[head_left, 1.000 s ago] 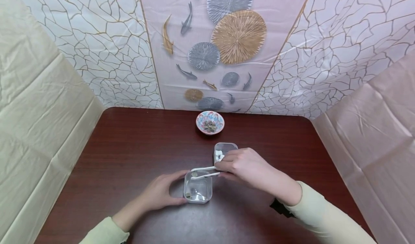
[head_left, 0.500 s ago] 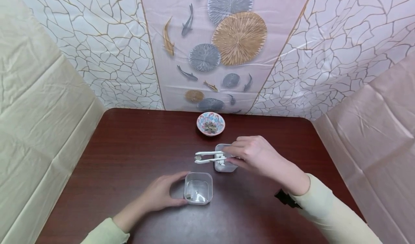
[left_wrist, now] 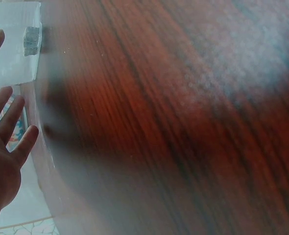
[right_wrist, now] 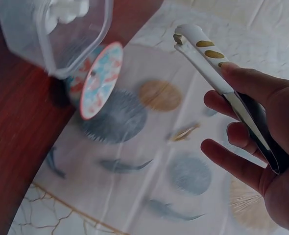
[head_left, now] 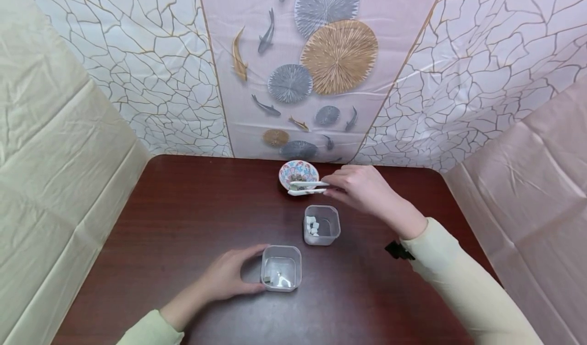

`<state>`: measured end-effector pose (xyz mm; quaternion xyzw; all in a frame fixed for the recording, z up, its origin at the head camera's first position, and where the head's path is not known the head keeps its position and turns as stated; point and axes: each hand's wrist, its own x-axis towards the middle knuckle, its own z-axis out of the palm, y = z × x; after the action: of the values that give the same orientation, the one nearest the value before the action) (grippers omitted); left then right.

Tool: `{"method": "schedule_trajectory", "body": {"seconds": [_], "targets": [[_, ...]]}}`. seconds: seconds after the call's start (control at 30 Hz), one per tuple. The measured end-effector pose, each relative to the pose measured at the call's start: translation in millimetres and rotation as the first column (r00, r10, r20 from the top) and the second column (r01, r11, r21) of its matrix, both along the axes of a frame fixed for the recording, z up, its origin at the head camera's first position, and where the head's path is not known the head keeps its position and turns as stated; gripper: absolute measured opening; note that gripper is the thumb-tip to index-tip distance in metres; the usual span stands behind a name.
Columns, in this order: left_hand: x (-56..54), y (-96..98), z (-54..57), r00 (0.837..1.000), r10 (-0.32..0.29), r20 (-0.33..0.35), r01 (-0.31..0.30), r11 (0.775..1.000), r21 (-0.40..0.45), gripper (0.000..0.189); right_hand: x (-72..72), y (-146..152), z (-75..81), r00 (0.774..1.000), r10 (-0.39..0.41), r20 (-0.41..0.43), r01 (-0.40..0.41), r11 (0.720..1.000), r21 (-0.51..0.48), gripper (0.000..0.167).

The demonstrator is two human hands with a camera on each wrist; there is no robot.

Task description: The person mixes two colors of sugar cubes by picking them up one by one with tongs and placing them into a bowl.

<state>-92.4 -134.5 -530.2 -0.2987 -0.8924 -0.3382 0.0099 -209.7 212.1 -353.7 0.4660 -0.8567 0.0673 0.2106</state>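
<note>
My left hand (head_left: 231, 273) is at the left side of the near clear square container (head_left: 300, 271), thumb and a fingertip by its left corners. In the left wrist view the fingers (left_wrist: 10, 117) look straight and spread. A small grey-brown block (head_left: 268, 280) lies in that container's near left corner. My right hand (head_left: 359, 187) grips white-tipped tongs (right_wrist: 203, 54), whose tips are over the patterned bowl (head_left: 286, 169). In the right wrist view a small olive-brown piece (right_wrist: 178, 38) shows between the tips. Several similar blocks (head_left: 297, 178) lie in the bowl, partly hidden by the tongs.
A second clear container (head_left: 338, 228) holding several white cubes (head_left: 312, 223) stands between the bowl and the near container. All stand on the dark red wooden table (head_left: 197, 207). Patterned cloth (head_left: 174, 80) hangs along the table's far edge, with pale cloth at both sides.
My right hand has carried the tongs, with a small grey piece between the tips, from the near container past the white cubes' container to the bowl. The left hand has stayed in place.
</note>
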Motion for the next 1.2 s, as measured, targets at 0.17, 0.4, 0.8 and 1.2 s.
{"method": "schedule_trajectory", "body": {"seconds": [0.17,0.4,0.8,1.2], "targets": [[-0.7,0.1,-0.7,1.000,-0.001,0.008,0.001,1.000,-0.004,0.086,-24.3,-2,-4.1,0.996,-0.079,0.043,0.077,0.996,0.050,0.016],[-0.1,-0.1,-0.3,1.000,-0.004,0.010,0.004,1.000,0.008,0.085,-52.0,-9,-14.4,0.984,-0.144,0.106,0.129,0.983,0.132,0.009],[0.0,0.4,0.0,1.000,-0.010,0.009,0.010,1.000,0.010,0.085,-77.9,-21,-37.5,0.973,-0.185,0.137,0.146,0.955,0.257,0.013],[-0.7,0.0,0.0,1.000,0.000,0.018,0.000,1.000,0.005,0.085,-82.4,-23,-37.1,0.966,-0.196,0.166,0.153,0.959,0.240,0.014]]}}
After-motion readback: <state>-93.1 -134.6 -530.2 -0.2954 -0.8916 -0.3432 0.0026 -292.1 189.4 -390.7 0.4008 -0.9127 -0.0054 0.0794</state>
